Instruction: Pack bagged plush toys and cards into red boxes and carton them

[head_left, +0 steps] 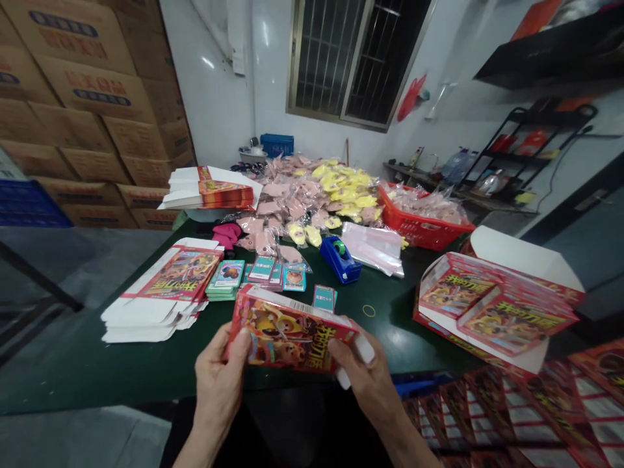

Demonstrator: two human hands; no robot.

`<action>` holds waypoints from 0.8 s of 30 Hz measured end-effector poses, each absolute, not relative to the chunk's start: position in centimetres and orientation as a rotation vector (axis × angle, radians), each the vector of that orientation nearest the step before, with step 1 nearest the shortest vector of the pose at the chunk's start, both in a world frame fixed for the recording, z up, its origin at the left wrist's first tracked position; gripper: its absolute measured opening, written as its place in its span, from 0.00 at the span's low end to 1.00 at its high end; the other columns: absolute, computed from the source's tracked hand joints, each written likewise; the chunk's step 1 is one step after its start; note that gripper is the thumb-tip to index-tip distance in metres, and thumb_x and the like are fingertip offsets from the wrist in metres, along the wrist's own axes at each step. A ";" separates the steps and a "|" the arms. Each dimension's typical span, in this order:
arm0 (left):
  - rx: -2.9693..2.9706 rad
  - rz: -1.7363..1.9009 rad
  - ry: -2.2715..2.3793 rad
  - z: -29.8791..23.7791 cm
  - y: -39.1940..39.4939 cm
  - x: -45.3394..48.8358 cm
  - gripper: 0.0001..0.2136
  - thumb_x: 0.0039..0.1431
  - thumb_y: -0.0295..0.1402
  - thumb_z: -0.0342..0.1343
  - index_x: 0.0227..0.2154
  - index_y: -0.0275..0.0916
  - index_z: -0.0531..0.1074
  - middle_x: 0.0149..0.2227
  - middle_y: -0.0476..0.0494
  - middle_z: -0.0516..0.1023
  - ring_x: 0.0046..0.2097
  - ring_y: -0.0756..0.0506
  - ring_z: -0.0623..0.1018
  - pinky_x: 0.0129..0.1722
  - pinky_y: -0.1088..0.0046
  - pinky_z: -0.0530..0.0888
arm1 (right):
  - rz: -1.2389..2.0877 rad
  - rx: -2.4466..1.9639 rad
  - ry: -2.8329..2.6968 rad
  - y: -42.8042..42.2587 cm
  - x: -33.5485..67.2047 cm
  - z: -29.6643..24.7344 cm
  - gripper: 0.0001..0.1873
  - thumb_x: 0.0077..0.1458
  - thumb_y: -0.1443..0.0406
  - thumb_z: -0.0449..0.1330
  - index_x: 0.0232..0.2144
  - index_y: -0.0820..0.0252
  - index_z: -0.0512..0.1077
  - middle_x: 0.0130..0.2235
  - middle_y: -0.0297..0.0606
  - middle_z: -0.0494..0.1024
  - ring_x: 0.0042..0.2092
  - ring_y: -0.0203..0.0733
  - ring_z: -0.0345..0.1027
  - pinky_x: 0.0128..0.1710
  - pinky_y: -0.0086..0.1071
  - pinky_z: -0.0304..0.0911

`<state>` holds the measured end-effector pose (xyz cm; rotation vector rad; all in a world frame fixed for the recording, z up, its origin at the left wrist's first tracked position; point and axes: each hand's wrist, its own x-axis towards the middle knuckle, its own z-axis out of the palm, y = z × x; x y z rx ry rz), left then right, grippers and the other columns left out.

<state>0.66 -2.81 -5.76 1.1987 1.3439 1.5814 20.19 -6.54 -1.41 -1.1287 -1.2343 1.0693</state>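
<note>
Both of my hands hold a red printed carton box (pixel 287 331) over the near edge of the dark green table (pixel 160 364). My left hand (pixel 221 383) grips its left end with the thumb on top. Fingers of my right hand (pixel 363 377) are closed on the box's right end, by a white flap. A stack of flat, unfolded cartons (pixel 163 289) lies to the left. Just beyond the box lie several teal card packs (pixel 229 276).
A blue tape dispenser (pixel 340 259), clear bags (pixel 373 247) and a heap of pink and yellow packets (pixel 312 195) sit mid-table. A red basket (pixel 422 227) stands back right. Folded red boxes (pixel 492 305) pile up on the right. Stacked brown cartons (pixel 88 110) line the left wall.
</note>
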 end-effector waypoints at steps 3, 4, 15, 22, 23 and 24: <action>1.578 1.611 1.538 -5.1 -3.2 0.2 0.26 0.49 0.43 0.60 0.49 0.35 0.67 0.44 0.38 0.75 0.42 0.41 0.77 0.43 0.64 0.74 | 0.864 -1.203 -1.572 -5.3 21.1 1.6 0.09 0.54 0.59 0.58 0.29 0.59 0.68 0.27 0.31 0.68 0.28 0.32 0.60 0.26 0.25 0.57; 1.738 1.655 1.578 -4.5 -3.4 -0.1 0.28 0.48 0.41 0.61 0.52 0.36 0.65 0.48 0.37 0.73 0.46 0.40 0.75 0.47 0.62 0.72 | 0.798 -1.219 -1.692 -5.0 21.2 2.5 0.08 0.54 0.61 0.58 0.28 0.60 0.68 0.27 0.31 0.67 0.28 0.32 0.60 0.26 0.25 0.56; 2.005 1.509 1.255 -2.2 -3.3 -0.7 0.10 0.49 0.40 0.62 0.29 0.39 0.72 0.26 0.49 0.75 0.25 0.51 0.75 0.22 0.80 0.71 | 1.177 -0.845 -1.890 -0.6 18.9 6.9 0.19 0.49 0.57 0.63 0.43 0.57 0.70 0.32 0.34 0.76 0.31 0.35 0.70 0.30 0.29 0.64; 1.547 1.619 1.504 -4.3 -3.4 -3.2 0.17 0.43 0.44 0.63 0.34 0.38 0.77 0.29 0.45 0.79 0.26 0.46 0.77 0.25 0.74 0.75 | 0.899 -1.284 -1.326 12.6 20.2 1.6 0.14 0.47 0.56 0.60 0.30 0.62 0.69 0.24 0.31 0.71 0.25 0.33 0.69 0.23 0.25 0.62; 1.537 1.615 1.512 -4.5 -3.4 -3.4 0.17 0.42 0.44 0.63 0.34 0.38 0.77 0.28 0.46 0.78 0.25 0.46 0.76 0.24 0.74 0.75 | 0.851 -1.341 -1.305 14.7 20.4 0.7 0.13 0.47 0.57 0.60 0.28 0.63 0.68 0.23 0.30 0.70 0.24 0.33 0.68 0.21 0.24 0.61; 1.525 1.609 1.525 -4.7 -3.4 -3.5 0.17 0.41 0.44 0.63 0.33 0.38 0.77 0.25 0.47 0.78 0.24 0.46 0.76 0.24 0.73 0.75 | 0.812 -1.386 -1.294 16.6 20.6 0.0 0.12 0.48 0.58 0.60 0.27 0.63 0.68 0.22 0.29 0.68 0.23 0.32 0.67 0.21 0.24 0.60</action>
